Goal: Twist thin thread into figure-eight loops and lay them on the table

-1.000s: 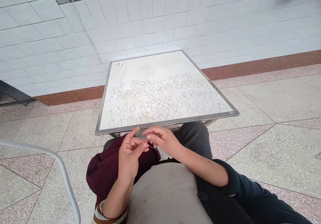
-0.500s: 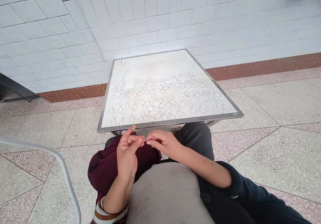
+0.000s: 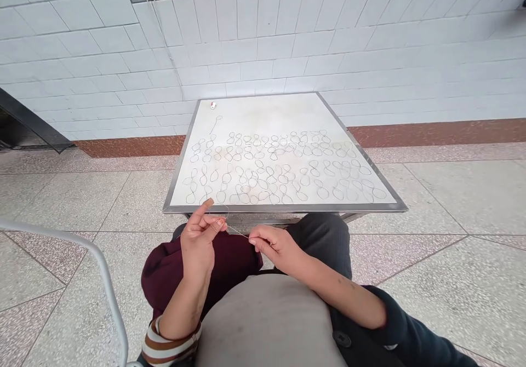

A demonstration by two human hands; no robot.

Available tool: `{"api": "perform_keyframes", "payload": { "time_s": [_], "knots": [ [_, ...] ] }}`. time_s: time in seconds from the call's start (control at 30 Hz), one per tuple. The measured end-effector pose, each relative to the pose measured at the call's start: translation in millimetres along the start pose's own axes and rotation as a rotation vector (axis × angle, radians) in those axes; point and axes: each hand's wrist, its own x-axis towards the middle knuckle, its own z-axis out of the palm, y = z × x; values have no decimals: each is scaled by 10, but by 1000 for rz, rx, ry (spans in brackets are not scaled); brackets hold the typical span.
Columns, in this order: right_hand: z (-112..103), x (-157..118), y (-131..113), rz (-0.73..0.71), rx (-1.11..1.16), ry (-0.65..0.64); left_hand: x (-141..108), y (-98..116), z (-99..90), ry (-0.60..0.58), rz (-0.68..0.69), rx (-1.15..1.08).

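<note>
My left hand [image 3: 198, 245] pinches a thin wire [image 3: 237, 231] between thumb and fingertips, its index finger raised. A small loop of that wire curves above the pinch, near the table's front edge. From there a straight length runs to my right hand [image 3: 276, 246], whose thumb and index finger are closed on the wire's other part. Both hands are over my lap, in front of the white table [image 3: 267, 114]. Rows of thin wire loops [image 3: 251, 182], many shaped like a figure eight, lie across the tabletop. Whether it is metal wire or stiff thread is hard to tell.
A small red-and-white object [image 3: 212, 105] sits at the table's far left corner, near a single loop with a straight tail [image 3: 216, 123]. A tiled wall [image 3: 263, 55] stands behind the table. A pale curved tube [image 3: 98, 263] rises at my left.
My hands have drawn apart: the right went right and slightly down, the left a little left. A straight length of wire now shows between them. The view has shifted slightly.
</note>
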Motion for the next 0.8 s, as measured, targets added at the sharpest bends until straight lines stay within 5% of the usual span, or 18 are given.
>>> {"api": "perform_keyframes", "payload": {
  "time_s": [0.2, 0.43, 0.8],
  "knots": [
    [10, -105, 182, 65, -179, -67, 78, -40, -49, 10, -19, 5],
    [11, 43, 208, -111, -625, 144, 121, -128, -78, -20, -37, 106],
    [181, 209, 189, -156, -299, 187, 207, -207, -74, -57, -121, 48]
  ]
}}
